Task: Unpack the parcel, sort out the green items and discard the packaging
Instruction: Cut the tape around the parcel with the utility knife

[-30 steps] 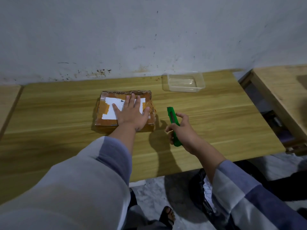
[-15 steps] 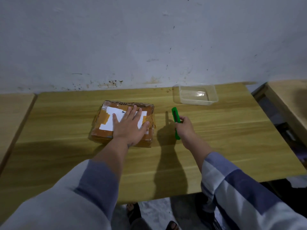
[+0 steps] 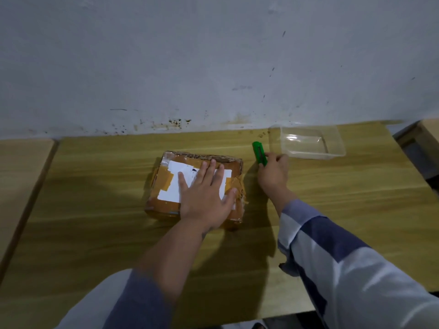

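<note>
One flat rectangular cardboard parcel (image 3: pixel 197 186), wrapped in glossy brown tape with a white paper label, lies mid-bench (image 3: pixel 95 233) on smooth wood-grain laminate; left hand (image 3: pixel 205 195) pressed flat on it, fingers spread. Right hand (image 3: pixel 273 173), just beside the parcel, is closed around one green plastic cutter (image 3: pixel 259 151). One clear, rectangular plastic tray (image 3: pixel 311 144) sits near the wall.

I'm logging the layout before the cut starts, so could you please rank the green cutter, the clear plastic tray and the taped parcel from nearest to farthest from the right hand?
1. Green cutter: gripped in the right hand.
2. Taped parcel: just left, under the left hand.
3. Clear plastic tray: beyond, to the right, by the wall.
</note>
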Demonstrator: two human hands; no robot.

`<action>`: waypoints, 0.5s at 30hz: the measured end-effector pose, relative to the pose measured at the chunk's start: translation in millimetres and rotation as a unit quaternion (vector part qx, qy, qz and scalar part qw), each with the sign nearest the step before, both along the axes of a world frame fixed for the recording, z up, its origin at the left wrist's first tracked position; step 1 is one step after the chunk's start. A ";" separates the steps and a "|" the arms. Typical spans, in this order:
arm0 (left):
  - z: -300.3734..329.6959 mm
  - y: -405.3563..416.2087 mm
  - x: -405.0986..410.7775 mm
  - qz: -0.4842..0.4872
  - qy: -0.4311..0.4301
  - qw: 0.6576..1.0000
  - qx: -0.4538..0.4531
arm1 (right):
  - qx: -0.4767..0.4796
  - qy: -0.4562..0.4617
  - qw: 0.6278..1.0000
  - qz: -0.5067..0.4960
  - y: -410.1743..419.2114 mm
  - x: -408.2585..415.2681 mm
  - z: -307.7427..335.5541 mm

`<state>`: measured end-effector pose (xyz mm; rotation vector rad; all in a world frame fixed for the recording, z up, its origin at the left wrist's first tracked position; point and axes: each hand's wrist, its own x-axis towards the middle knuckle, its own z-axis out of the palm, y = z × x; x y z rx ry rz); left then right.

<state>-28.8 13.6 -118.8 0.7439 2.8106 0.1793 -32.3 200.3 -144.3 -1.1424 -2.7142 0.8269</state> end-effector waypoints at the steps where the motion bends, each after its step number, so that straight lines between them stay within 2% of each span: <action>1: 0.2 -0.2 0.2 -0.001 0.000 1.000 -0.001 | 0.028 0.004 1.000 0.011 -1.3 -1.2 3.3; 3: 0.9 -0.2 0.2 -0.003 -0.001 1.000 -0.001 | 0.025 0.067 0.996 0.044 -6.6 -7.6 15.6; 5: 1.6 -0.3 -0.4 -0.005 -0.003 1.000 -0.001 | -0.078 0.135 0.983 0.098 -15.5 -17.0 31.8; 7: 1.3 -0.4 -0.8 -0.008 -0.003 1.000 -0.002 | -0.167 0.114 0.965 0.169 -24.5 -22.5 45.0; 9: 0.5 -0.8 -1.7 -0.011 -0.009 1.000 -0.002 | -0.205 0.060 0.955 0.208 -29.7 -23.1 48.1; 12: 2.0 -5.1 -5.5 -0.042 -0.013 0.999 0.001 | -0.165 0.042 0.966 0.197 -29.4 -18.4 47.5; 15: 8.4 -16.3 -11.9 -0.113 -0.001 0.994 0.010 | -0.136 0.045 0.976 0.167 -25.2 -3.5 48.6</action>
